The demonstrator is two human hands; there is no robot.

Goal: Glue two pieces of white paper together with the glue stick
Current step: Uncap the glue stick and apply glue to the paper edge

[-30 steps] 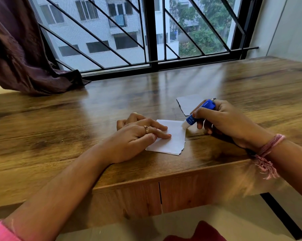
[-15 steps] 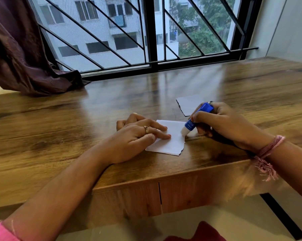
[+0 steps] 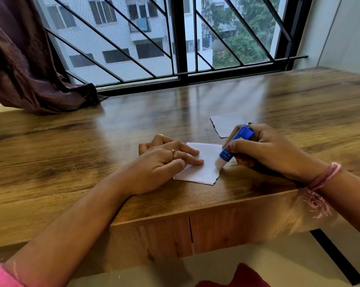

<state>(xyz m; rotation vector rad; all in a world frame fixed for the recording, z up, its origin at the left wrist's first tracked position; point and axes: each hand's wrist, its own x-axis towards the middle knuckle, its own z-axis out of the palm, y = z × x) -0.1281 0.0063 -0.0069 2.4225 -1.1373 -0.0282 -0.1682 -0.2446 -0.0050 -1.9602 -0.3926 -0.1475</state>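
Note:
A small white paper [image 3: 206, 168] with a torn right edge lies near the front edge of the wooden table [image 3: 92, 152]. My left hand [image 3: 160, 164] rests flat on its left part, fingers spread and pressing it down. My right hand [image 3: 266, 150] grips a blue glue stick [image 3: 235, 146], tilted, its white tip touching the paper's right edge. A second white paper [image 3: 224, 124] lies flat just behind the right hand, partly hidden by it.
A barred window [image 3: 175, 48] runs along the table's far side. A dark purple curtain [image 3: 23, 65] drapes onto the table's back left corner. A drawer front [image 3: 226, 228] sits under the table edge. A white wall stands at the right.
The right hand has drawn the glue stick toward me along the paper's right edge. The left hand has stayed in place on the paper.

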